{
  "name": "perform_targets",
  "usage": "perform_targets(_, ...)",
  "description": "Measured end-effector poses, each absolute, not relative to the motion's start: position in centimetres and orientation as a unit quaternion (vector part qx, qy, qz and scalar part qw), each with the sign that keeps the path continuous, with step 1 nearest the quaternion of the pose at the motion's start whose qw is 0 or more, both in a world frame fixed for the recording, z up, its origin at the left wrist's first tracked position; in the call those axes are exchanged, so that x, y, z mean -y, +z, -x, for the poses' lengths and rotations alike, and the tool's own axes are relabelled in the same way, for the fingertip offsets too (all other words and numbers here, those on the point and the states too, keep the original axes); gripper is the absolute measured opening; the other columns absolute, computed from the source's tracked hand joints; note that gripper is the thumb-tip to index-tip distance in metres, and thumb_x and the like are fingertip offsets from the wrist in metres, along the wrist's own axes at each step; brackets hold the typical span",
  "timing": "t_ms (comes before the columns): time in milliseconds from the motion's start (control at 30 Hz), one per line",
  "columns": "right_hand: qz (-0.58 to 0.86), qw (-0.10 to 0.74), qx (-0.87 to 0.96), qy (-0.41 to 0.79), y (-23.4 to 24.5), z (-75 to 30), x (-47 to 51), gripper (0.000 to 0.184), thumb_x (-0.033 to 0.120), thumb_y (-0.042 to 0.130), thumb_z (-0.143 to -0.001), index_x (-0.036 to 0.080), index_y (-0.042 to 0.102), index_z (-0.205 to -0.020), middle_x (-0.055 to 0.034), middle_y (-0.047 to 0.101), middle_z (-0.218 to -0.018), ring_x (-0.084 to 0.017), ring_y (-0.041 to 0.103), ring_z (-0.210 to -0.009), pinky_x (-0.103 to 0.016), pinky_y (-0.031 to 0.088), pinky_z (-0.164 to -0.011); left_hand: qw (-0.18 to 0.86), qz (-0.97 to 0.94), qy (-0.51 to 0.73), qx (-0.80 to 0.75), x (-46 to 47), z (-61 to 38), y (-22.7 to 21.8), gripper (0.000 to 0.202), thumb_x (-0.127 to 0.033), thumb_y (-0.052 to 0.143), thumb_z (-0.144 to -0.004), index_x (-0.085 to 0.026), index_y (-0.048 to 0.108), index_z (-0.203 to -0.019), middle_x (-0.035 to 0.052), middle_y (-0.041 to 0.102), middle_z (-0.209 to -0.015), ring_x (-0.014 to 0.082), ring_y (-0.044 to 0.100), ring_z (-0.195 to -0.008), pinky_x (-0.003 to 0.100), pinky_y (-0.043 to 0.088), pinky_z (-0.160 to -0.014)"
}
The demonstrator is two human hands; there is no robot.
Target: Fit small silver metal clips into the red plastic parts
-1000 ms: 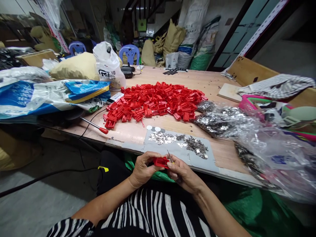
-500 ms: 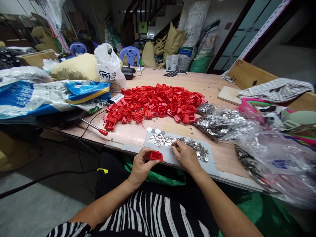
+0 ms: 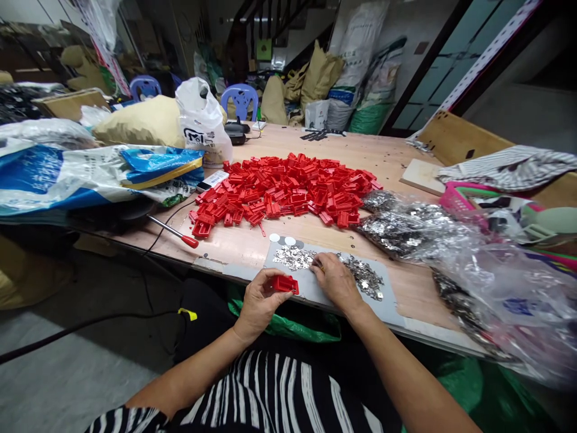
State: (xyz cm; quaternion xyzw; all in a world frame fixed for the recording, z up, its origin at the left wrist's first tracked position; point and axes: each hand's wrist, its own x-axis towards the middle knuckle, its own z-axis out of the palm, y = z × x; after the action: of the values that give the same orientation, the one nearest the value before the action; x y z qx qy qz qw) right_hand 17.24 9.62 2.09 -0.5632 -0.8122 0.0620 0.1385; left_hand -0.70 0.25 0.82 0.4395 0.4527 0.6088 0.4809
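Note:
My left hand [image 3: 259, 302] pinches a small red plastic case [image 3: 285, 284] just off the table's front edge, its open side facing up. My right hand [image 3: 337, 282] is bent over a grey mat [image 3: 315, 291], its fingertips drawn together at the small metal plates. A sliver of something yellowish shows by those fingers, too small to name. Shiny metal plates [image 3: 294, 257] lie left of my right hand, and a darker-looking group of metal pieces [image 3: 366, 278] lies to its right. Beyond the mat spreads a big heap of red plastic cases [image 3: 288, 187].
Clear plastic bags of metal pieces [image 3: 406, 228] lie at the right, beside a pink basket [image 3: 455, 198]. A red-tipped metal lever [image 3: 189, 241] juts out at the left. A white carrier bag [image 3: 202, 123] and a phone-like device [image 3: 211, 181] stand and lie behind it.
My right hand has shifted slightly left over the metal plates, and its fingers have curled in more. My left hand keeps the red case in nearly the same place.

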Motion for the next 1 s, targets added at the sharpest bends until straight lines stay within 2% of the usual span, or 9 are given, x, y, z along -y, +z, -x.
perform_targets(133, 0.544, 0.144, 0.822, 0.089, 2.0, -17.8, -9.5, 0.008, 0.018, 0.049, -0.087, 0.021, 0.056, -0.090, -0.0057, 0.066, -0.089, -0.021, 0.060, -0.081, -0.030, 0.042, -0.072, 0.527, -0.412, 0.605, -0.433, -0.4, 0.5, 0.7, 0.035, -0.019, 0.076, -0.068, -0.016, 0.059, -0.098, 0.0050, 0.071, -0.094, 0.0167, 0.069, -0.086, 0.031, 0.054, -0.084)
perform_targets(500, 0.505, 0.166, 0.840, 0.110, 1.3, -19.5, -9.2, 0.019, 0.017, 0.045, -0.089, 0.018, 0.057, -0.103, -0.0093, 0.065, -0.105, -0.022, 0.061, -0.097, -0.032, 0.046, -0.083, 0.581, -0.360, 0.604, -0.409, -0.8, 0.1, 0.7, 0.038, -0.017, 0.079, -0.064, -0.017, 0.058, -0.096, 0.0019, 0.072, -0.088, 0.0145, 0.069, -0.080, 0.027, 0.055, -0.078)
perform_targets(767, 0.570, 0.120, 0.812, 0.042, 2.1, -17.4, -9.2, 0.016, 0.025, 0.050, -0.090, 0.019, 0.061, -0.101, -0.0077, 0.066, -0.104, -0.020, 0.062, -0.089, -0.029, 0.045, -0.074, 0.598, -0.347, 0.599, -0.404, -0.7, -0.3, 0.8, 0.040, -0.016, 0.079, -0.064, -0.016, 0.057, -0.097, 0.0022, 0.071, -0.087, 0.0143, 0.068, -0.080, 0.027, 0.053, -0.078)
perform_targets(867, 0.576, 0.104, 0.810, 0.049, 2.2, -16.7, -9.4, 0.011, 0.024, 0.052, -0.089, 0.021, 0.061, -0.094, -0.0056, 0.066, -0.098, -0.019, 0.062, -0.087, -0.027, 0.044, -0.070, 0.600, -0.337, 0.601, -0.407, -0.7, -0.1, 0.9, 0.040, -0.016, 0.079, -0.064, -0.016, 0.057, -0.097, 0.0024, 0.071, -0.087, 0.0139, 0.067, -0.079, 0.027, 0.053, -0.077)
perform_targets(1000, 0.569, 0.153, 0.804, 0.079, 2.0, -17.0, -9.5, 0.009, 0.021, 0.049, -0.087, 0.020, 0.058, -0.089, -0.0070, 0.065, -0.096, -0.020, 0.062, -0.085, -0.029, 0.043, -0.071, 0.614, -0.304, 0.608, -0.402, -0.7, 0.2, 1.2, 0.042, -0.017, 0.080, -0.063, -0.016, 0.056, -0.097, 0.0019, 0.070, -0.085, 0.0149, 0.067, -0.077, 0.029, 0.055, -0.072)
